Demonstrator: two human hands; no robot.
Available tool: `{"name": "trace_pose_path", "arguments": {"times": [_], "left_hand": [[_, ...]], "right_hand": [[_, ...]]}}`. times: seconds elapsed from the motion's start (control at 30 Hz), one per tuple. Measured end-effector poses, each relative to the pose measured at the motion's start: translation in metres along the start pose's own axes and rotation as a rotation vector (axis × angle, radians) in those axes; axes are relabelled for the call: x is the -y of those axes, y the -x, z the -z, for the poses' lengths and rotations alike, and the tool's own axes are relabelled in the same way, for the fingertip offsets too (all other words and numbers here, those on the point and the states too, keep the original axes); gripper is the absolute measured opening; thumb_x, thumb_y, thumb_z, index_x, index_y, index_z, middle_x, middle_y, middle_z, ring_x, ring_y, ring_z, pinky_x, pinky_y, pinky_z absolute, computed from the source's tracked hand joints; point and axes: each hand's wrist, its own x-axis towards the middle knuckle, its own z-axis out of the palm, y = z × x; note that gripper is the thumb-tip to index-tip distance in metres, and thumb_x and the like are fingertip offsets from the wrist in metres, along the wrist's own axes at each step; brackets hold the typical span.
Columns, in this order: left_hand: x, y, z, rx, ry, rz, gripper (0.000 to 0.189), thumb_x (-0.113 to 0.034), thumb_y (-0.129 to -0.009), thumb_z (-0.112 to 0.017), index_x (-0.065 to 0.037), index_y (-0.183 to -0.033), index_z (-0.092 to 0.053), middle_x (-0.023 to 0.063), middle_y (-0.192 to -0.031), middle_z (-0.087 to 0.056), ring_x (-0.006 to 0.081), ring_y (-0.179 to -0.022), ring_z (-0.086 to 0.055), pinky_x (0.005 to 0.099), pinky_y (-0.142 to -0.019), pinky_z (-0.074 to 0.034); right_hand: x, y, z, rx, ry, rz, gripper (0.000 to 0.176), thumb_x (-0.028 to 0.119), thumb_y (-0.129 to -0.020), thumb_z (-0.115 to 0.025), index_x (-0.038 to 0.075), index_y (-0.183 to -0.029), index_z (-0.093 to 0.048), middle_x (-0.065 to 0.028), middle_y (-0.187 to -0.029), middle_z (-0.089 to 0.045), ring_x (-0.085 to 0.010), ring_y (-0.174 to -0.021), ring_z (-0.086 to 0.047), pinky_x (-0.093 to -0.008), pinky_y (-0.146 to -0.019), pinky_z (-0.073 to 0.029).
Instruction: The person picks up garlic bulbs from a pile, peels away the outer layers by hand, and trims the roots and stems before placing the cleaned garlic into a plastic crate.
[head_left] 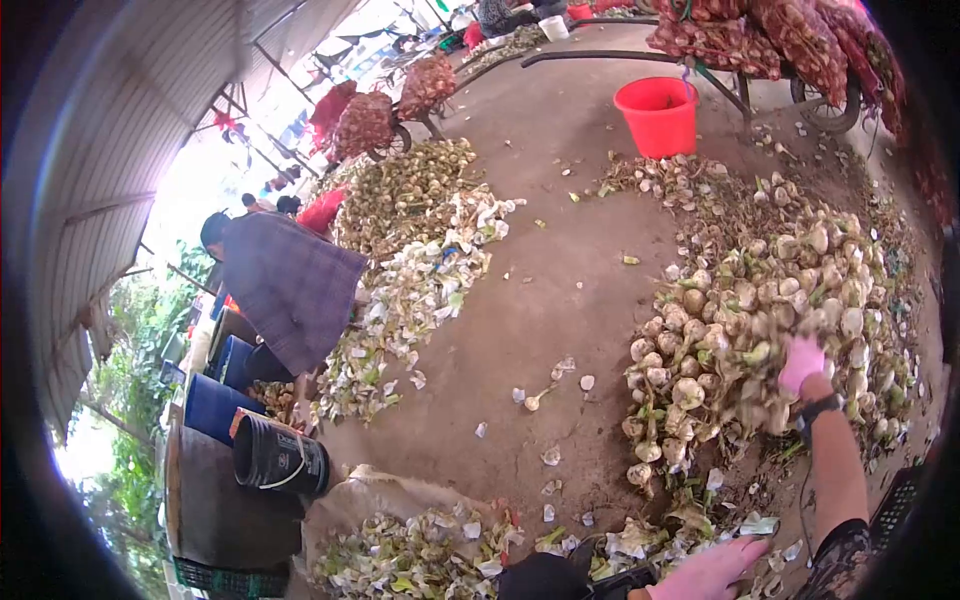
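My right hand [801,366], in a pink glove with a dark watch [821,407] at the wrist, reaches into a big heap of whitish garlic bulbs [745,300]. Its fingers and the bulbs around them are smeared by motion, so I cannot make out whether it holds anything. At the bottom edge is my left hand [712,572], also pink-gloved, low over scattered leaves and peelings [640,540]. Its fingers are stretched out, and no object shows in them. Many bulbs in the heap still have stalks.
A red bucket [660,125] stands beyond the heap, near a cart loaded with red mesh sacks [715,45]. Leftward, a person in a plaid shirt [285,280] bends beside another heap [410,190]. A black bucket [280,455] and a dark crate [895,505] are nearby.
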Motion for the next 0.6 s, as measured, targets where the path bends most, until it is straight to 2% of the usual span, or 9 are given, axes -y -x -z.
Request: {"name": "trace_pose_path", "arguments": {"times": [0.07, 0.1, 0.2, 0.23, 0.33, 0.4, 0.47, 0.53, 0.6], "left_hand": [[-0.002, 0.003, -0.002, -0.002, -0.010, 0.016, 0.047, -0.011, -0.069, -0.061, -0.003, -0.114, -0.051, 0.0191, -0.096, -0.056, 0.0376, -0.093, -0.056, 0.0462, -0.077, -0.047], [-0.003, 0.006, -0.003, -0.003, -0.003, 0.022, 0.047, -0.011, -0.069, -0.061, -0.003, -0.114, -0.051, 0.0191, -0.096, -0.056, 0.0376, -0.093, -0.056, 0.0462, -0.077, -0.047], [-0.009, 0.019, -0.004, 0.031, -0.057, 0.067, 0.047, -0.012, -0.068, -0.061, -0.004, -0.113, -0.052, 0.0192, -0.095, -0.057, 0.0378, -0.092, -0.056, 0.0466, -0.077, -0.047], [-0.009, 0.023, -0.006, 0.043, -0.061, 0.066, 0.047, -0.012, -0.067, -0.062, -0.004, -0.112, -0.052, 0.0188, -0.093, -0.057, 0.0378, -0.091, -0.057, 0.0465, -0.076, -0.047], [-0.012, 0.039, -0.010, 0.002, -0.080, 0.010, 0.047, -0.011, -0.066, -0.063, -0.004, -0.111, -0.052, 0.0182, -0.092, -0.058, 0.0377, -0.089, -0.057, 0.0451, -0.075, -0.048], [-0.005, 0.057, -0.018, -0.030, -0.056, -0.029, 0.046, -0.010, -0.066, -0.063, -0.004, -0.111, -0.053, 0.0181, -0.093, -0.059, 0.0376, -0.087, -0.057, 0.0438, -0.075, -0.048], [0.018, 0.077, -0.039, -0.025, -0.121, -0.029, 0.064, -0.011, -0.070, -0.062, -0.001, -0.131, -0.045, 0.0239, -0.120, -0.054, 0.0389, -0.113, -0.053, 0.0420, -0.098, -0.043], [0.004, 0.082, -0.022, -0.002, -0.171, -0.040, 0.062, -0.012, -0.070, -0.062, -0.001, -0.129, -0.047, 0.0233, -0.117, -0.056, 0.0384, -0.109, -0.054, 0.0410, -0.096, -0.045], [-0.020, 0.077, 0.001, 0.090, -0.216, 0.156, 0.058, -0.010, -0.069, -0.061, -0.002, -0.125, -0.051, 0.0230, -0.114, -0.057, 0.0360, -0.107, -0.056, 0.0411, -0.093, -0.046]], "right_hand": [[0.009, 0.027, -0.027, -0.048, 0.009, -0.050, 0.061, 0.016, -0.073, -0.068, 0.018, -0.131, -0.051, -0.0120, -0.130, -0.049, -0.0344, -0.121, -0.046, -0.0416, -0.100, -0.042], [0.010, 0.029, -0.050, -0.168, -0.052, -0.098, 0.051, 0.010, -0.072, -0.067, 0.014, -0.122, -0.058, -0.0125, -0.128, -0.049, -0.0358, -0.119, -0.045, -0.0414, -0.099, -0.043], [0.004, 0.028, -0.113, -0.219, -0.174, -0.093, 0.047, 0.004, -0.070, -0.065, 0.013, -0.115, -0.061, -0.0126, -0.128, -0.049, -0.0364, -0.124, -0.040, -0.0404, -0.099, -0.044], [0.009, 0.051, -0.116, -0.371, -0.328, -0.100, 0.044, -0.002, -0.068, -0.063, 0.011, -0.110, -0.063, -0.0138, -0.128, -0.049, -0.0377, -0.128, -0.037, -0.0402, -0.100, -0.043], [0.021, 0.098, -0.154, -0.095, -0.215, -0.107, 0.042, -0.002, -0.068, -0.061, 0.011, -0.109, -0.064, -0.0171, -0.131, -0.047, -0.0398, -0.132, -0.032, -0.0406, -0.102, -0.041], [0.026, 0.119, -0.193, -0.243, -0.395, -0.035, 0.036, 0.005, -0.071, -0.061, 0.013, -0.106, -0.066, -0.0156, -0.121, -0.056, -0.0385, -0.125, -0.043, -0.0435, -0.098, -0.044], [0.021, 0.118, -0.244, -0.168, -0.832, -0.226, 0.023, 0.012, -0.074, -0.060, 0.013, -0.095, -0.070, -0.0134, -0.104, -0.065, -0.0321, -0.104, -0.060, -0.0436, -0.085, -0.050], [0.021, 0.159, -0.234, -0.258, -1.049, -0.220, 0.023, 0.014, -0.077, -0.061, 0.011, -0.098, -0.068, -0.0117, -0.103, -0.065, -0.0293, -0.103, -0.060, -0.0413, -0.085, -0.050], [0.030, 0.202, -0.207, -0.298, -1.321, -0.194, 0.023, 0.016, -0.080, -0.062, 0.009, -0.102, -0.066, -0.0100, -0.103, -0.065, -0.0265, -0.101, -0.061, -0.0391, -0.084, -0.050]]}}
